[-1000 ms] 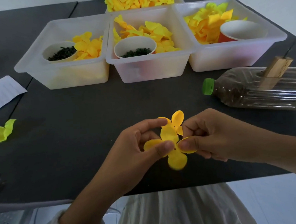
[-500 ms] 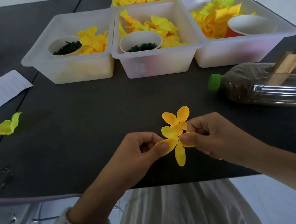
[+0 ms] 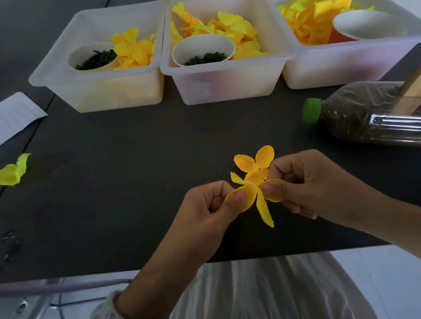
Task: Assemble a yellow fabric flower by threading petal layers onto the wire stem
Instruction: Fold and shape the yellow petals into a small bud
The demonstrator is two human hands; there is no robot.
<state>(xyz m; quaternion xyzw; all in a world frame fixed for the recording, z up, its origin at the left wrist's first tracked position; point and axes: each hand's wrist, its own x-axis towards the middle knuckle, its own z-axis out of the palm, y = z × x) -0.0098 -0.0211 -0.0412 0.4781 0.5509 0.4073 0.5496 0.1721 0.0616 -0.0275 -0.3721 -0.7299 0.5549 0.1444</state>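
Both sets of fingers curled tight: left hand point(image 3: 209, 204) pinches the near-left petal, right hand point(image 3: 303, 180) the near-right one of the yellow petal layer point(image 3: 254, 178), held between them above the bench point(image 3: 129, 152). Centre hole point(image 3: 258, 168) sits just left of the right knuckles. No wire stem visible.

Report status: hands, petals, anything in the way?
Left hand and right hand both pinching yellow petal layers. Layers held above table; no wire stem visible. Nothing obstructing.

Capped bottle point(image 3: 375, 115) lies beside lined paper point(image 3: 5, 121).
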